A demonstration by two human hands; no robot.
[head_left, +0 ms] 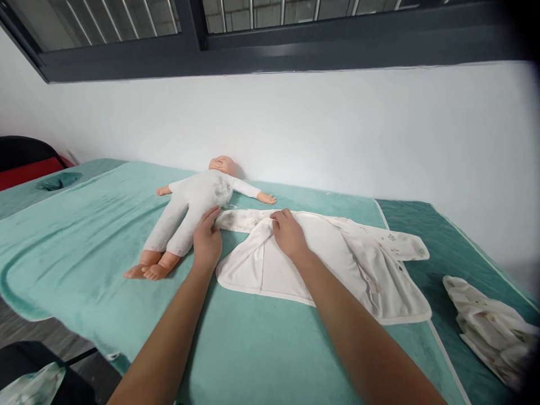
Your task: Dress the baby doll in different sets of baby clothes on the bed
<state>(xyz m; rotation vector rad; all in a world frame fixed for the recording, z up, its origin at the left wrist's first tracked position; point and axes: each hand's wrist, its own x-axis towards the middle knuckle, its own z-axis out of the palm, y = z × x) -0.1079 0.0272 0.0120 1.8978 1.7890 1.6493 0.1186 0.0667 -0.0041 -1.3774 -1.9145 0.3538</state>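
A white baby garment (304, 247) with a small print on its sleeves lies spread and partly opened on the green covered bed. My right hand (289, 230) is closed at the garment's upper edge, near the base of its left sleeve, with the fingertips pinching the cloth. My left hand (207, 239) rests between the doll and the left sleeve's cuff, its fingers together and beside the cuff; whether they grip anything is hidden. To the left, a baby doll (194, 197) with a white cloth body lies on its back, head toward the wall, arms spread.
Another folded printed garment (493, 326) lies at the right on a darker green cover (422, 225). Behind the bed rises a white wall (295, 129) under a barred window. A black and red chair (29, 160) stands at the far left, and a dark object (37, 360) at the lower left.
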